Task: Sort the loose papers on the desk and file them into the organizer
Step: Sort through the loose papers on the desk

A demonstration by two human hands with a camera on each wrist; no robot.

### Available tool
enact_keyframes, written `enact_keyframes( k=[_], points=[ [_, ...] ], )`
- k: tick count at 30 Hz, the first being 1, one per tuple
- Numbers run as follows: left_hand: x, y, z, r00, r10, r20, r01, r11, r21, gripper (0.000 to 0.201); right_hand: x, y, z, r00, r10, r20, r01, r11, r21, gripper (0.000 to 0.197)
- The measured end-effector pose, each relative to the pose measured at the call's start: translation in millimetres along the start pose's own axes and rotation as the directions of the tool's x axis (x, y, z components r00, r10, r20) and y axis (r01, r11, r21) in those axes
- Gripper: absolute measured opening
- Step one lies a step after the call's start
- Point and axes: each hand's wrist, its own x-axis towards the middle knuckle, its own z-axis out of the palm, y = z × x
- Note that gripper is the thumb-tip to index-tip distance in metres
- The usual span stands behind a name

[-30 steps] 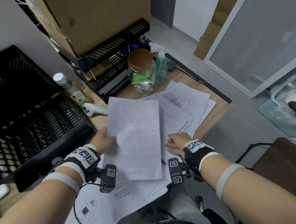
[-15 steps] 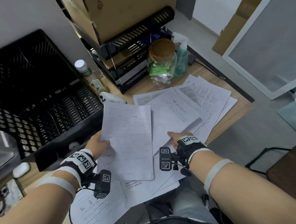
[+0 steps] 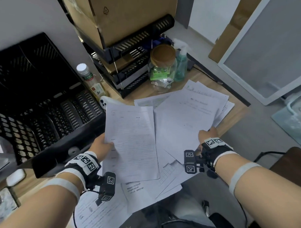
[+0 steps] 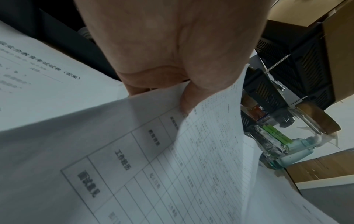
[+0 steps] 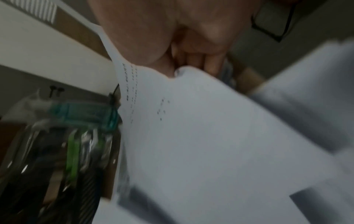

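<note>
My left hand (image 3: 103, 146) pinches the left edge of a lined printed sheet (image 3: 132, 143) and holds it up over the desk, just right of the black mesh organizer (image 3: 43, 109). In the left wrist view the thumb (image 4: 189, 97) presses on that sheet (image 4: 210, 151), with a table form beneath it. My right hand (image 3: 207, 134) grips the near right edge of a larger white sheet (image 3: 184, 123) lifted off the pile. The blurred right wrist view shows fingers (image 5: 208, 60) curled under that sheet (image 5: 191, 136). More loose papers (image 3: 149, 190) lie spread underneath.
Black stacked trays (image 3: 132, 63) under a cardboard box (image 3: 119, 17) stand at the back. A cork-lidded glass jar (image 3: 162, 69), a spray bottle (image 3: 181, 61), a white-capped bottle (image 3: 87, 76) and a white device (image 3: 106, 101) sit behind the papers. The desk edge (image 3: 231, 117) runs right.
My right hand has shifted right, taken hold of a sheet's edge and raised it off the pile. The left hand still holds its lined sheet, now nearer the organizer.
</note>
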Motion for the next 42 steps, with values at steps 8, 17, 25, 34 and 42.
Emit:
enact_keyframes(
  k=[8, 17, 25, 34, 42],
  points=[
    [12, 5, 19, 0.999, -0.034, -0.011, 0.035, 0.996, 0.079, 0.072, 10, 3, -83, 0.986, 0.053, -0.158, -0.049, 0.998, 0.027, 0.041],
    [2, 25, 54, 0.991, 0.042, 0.124, -0.030, 0.994, -0.103, 0.034, 10, 8, -45, 0.962, -0.183, 0.203, 0.160, 0.979, 0.123, 0.045],
    [7, 7, 60, 0.993, -0.013, 0.115, 0.001, 0.995, 0.101, 0.041, -30, -2, 36, 0.842, -0.186, 0.507, 0.152, 0.982, 0.108, 0.017],
    [19, -34, 34, 0.997, -0.068, 0.028, 0.067, 0.997, 0.025, 0.024, 6, 3, 37, 0.960, 0.098, 0.262, -0.072, 0.992, -0.106, 0.022],
    [16, -42, 31, 0.992, -0.093, 0.086, 0.096, 0.995, -0.036, 0.012, 10, -8, 18, 0.936, -0.021, 0.350, 0.031, 0.999, -0.022, 0.020]
  ],
)
